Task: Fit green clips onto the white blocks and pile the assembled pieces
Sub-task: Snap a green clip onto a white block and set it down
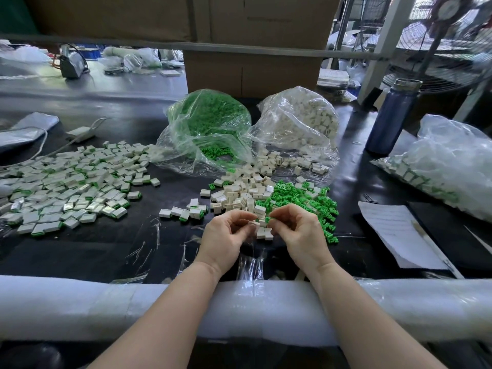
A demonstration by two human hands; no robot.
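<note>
Low in the centre of the frame, our left hand (229, 235) curls its fingertips round a small white block (262, 223), while our right hand (298, 230) pinches a green clip (268, 219) against the block's right edge. Just above lie loose white blocks (239, 193) and, to their right, green clips (300, 197); the assembled pile (66, 182) spreads at middle left. These parts look light, hard and smooth, so they may slip or flick away. We judge it best to hold the block by its flat sides and press the clip squarely by its back.
</note>
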